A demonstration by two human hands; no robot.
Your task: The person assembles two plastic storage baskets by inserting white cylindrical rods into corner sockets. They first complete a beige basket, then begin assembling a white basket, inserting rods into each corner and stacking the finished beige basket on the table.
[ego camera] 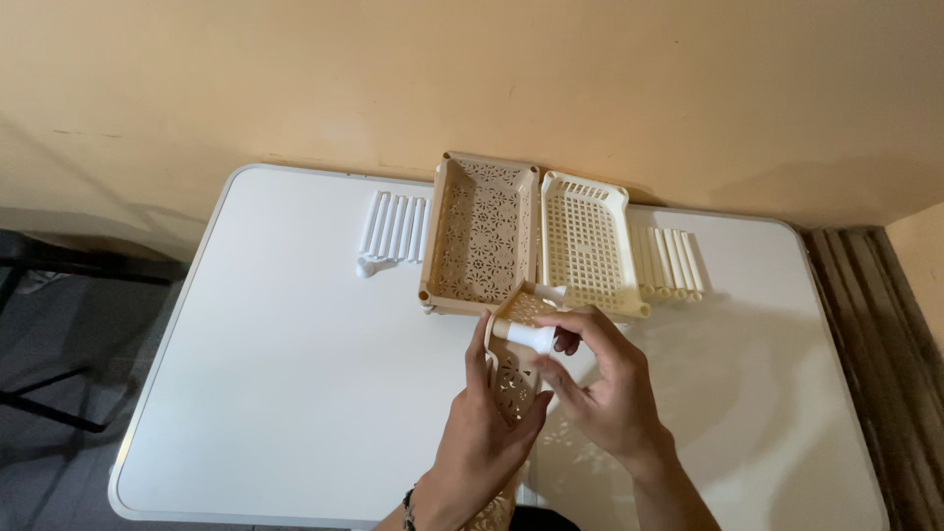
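Fingers of your right hand [605, 388] pinched the white peg [526, 336] crosswise at the corner of the beige lattice tray [511, 388] your left hand [482, 433] gripped.

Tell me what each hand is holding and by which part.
The left hand grips a beige perforated tray along its side wall. The right hand pinches a short white tube near one end, against the tray's top corner.

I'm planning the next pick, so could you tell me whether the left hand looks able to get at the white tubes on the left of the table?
Probably not right away: the left hand grips a beige tray. The table between it and the white tubes is bare.
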